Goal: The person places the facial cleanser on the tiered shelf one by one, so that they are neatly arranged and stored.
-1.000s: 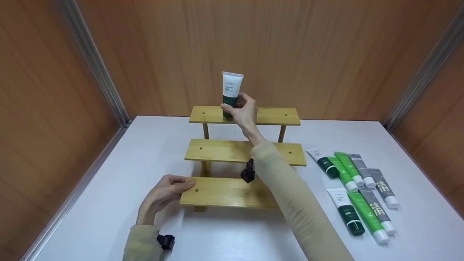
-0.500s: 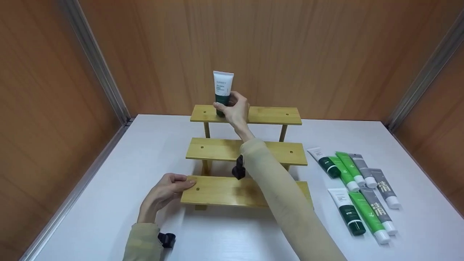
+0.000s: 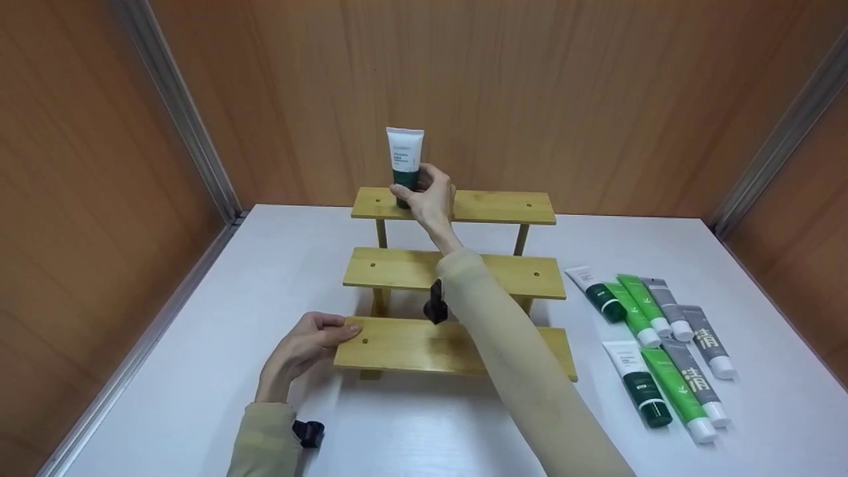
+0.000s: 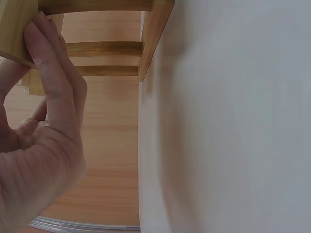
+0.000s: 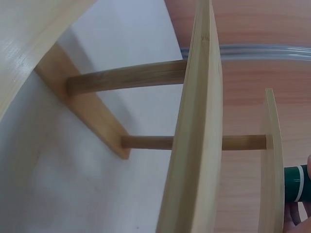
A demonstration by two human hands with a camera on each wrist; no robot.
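Note:
In the head view my right hand [image 3: 432,199] grips a white and dark green squeeze tube [image 3: 405,151] by its lower part, thumb in front. The tube stands upright, cap down, on the left part of the top shelf of a three-tier wooden rack [image 3: 503,207]. Its green cap [image 5: 293,183] meets that shelf in the right wrist view. Down at the lowest shelf, my left hand [image 3: 310,348] pinches the left end, thumb on top. The left wrist view shows the fingers [image 4: 56,82] of this hand bent against the board's underside.
Right of the rack lie several tubes on the white table [image 3: 165,371]: white and green ones [image 3: 637,383], bright green ones [image 3: 676,391] and grey ones [image 3: 707,339]. Wood-grain panels [image 3: 596,99] enclose the table at the back and sides. My right forearm crosses over the lower shelves.
My right hand has shifted left along the top shelf with the tube, mostly in the first half second. The left hand keeps its hold on the lowest shelf. The head view has tilted slightly.

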